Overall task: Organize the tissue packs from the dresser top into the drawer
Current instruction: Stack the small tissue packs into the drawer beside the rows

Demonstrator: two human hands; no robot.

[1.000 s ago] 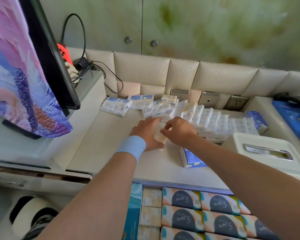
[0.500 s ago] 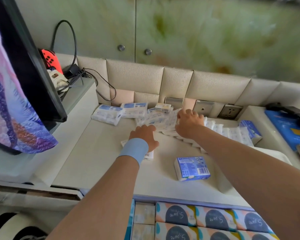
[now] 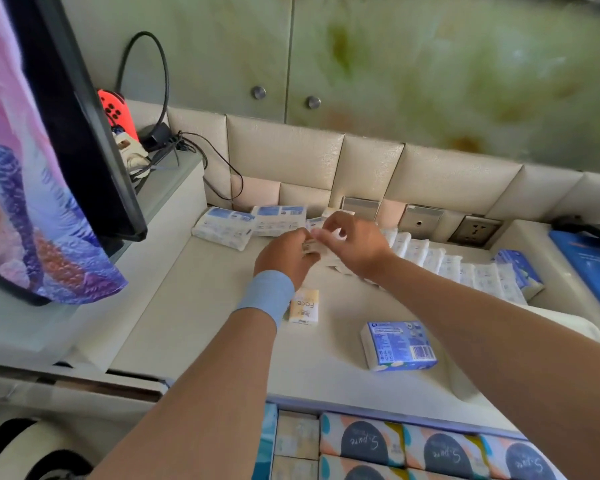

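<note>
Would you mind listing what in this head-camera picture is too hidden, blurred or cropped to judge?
- What the left hand and right hand hold between them: head view, fingers cover it and motion blurs it.
- Left part of the yellow and white pack: head view, hidden by the blue wristband.
- How full the drawer is: head view, cut off by the bottom edge.
- Print on the row of white packs: head view, too small.

Two hands (image 3: 286, 256), two wall sockets (image 3: 420, 220)
</note>
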